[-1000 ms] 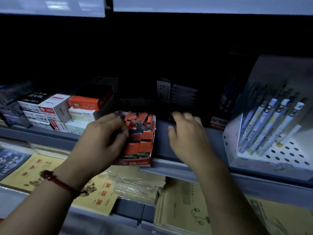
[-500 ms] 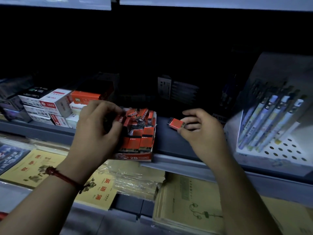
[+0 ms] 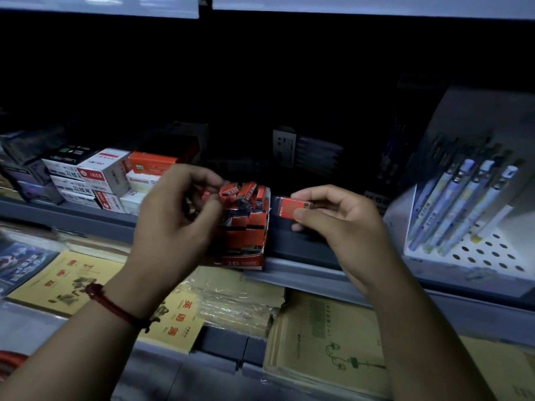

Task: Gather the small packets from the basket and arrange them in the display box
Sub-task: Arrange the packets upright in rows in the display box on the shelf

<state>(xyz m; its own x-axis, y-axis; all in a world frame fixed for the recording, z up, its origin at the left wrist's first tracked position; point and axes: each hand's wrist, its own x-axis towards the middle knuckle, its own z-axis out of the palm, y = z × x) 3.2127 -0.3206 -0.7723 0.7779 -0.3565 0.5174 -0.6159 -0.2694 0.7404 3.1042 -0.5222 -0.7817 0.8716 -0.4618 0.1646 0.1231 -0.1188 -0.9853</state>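
An open red display box [image 3: 246, 260] marked 2B stands at the front edge of the grey shelf [image 3: 304, 247], filled with several small red and black packets [image 3: 249, 218], some lying askew on top. My left hand [image 3: 176, 224] hovers over the box's left side, its fingers curled and pinching a small red packet [image 3: 227, 189] at the top of the pile. Just right of the box, my right hand [image 3: 335, 224] pinches another small red packet [image 3: 292, 207] between thumb and fingers. No basket is in view.
Stacked white and orange stationery boxes [image 3: 110, 178] stand left of the display box. A white perforated stand with several pens [image 3: 469, 209] fills the right. Yellow exercise books [image 3: 173, 322] lie on the lower shelf. The back of the shelf is dark.
My right hand reached to the shelf, picked up a red packet and now holds it closer to the box. My left hand rose from the box's side to its top.
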